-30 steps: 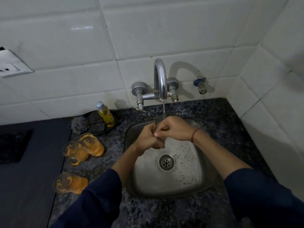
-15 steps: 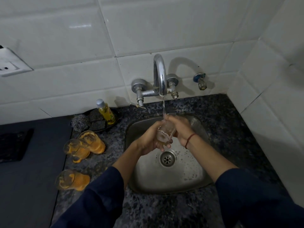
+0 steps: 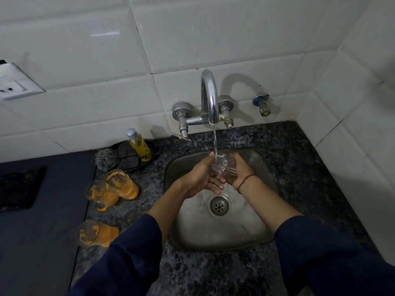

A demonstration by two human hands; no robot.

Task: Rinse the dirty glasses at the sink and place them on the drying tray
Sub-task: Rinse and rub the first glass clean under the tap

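Observation:
A clear glass (image 3: 221,166) sits under the running tap (image 3: 210,99), over the steel sink (image 3: 252,229). My left hand (image 3: 201,178) cups it from the left and below, and my right hand (image 3: 240,170) holds its right side. Water falls into the glass. Three dirty glasses smeared with orange residue lie on the counter to the left: two together (image 3: 113,189) and one nearer me (image 3: 96,232). No drying tray is in view.
A yellow soap bottle (image 3: 140,147) and dark scrub pads sit on a black dish (image 3: 149,160) beside a steel scourer (image 3: 106,160). A dark mat (image 3: 18,189) lies far left. Tiled walls close off the back and right.
The hands have parted from a tight clasp, and the glass now shows between them, raised closer to the spout. The camera has tilted slightly.

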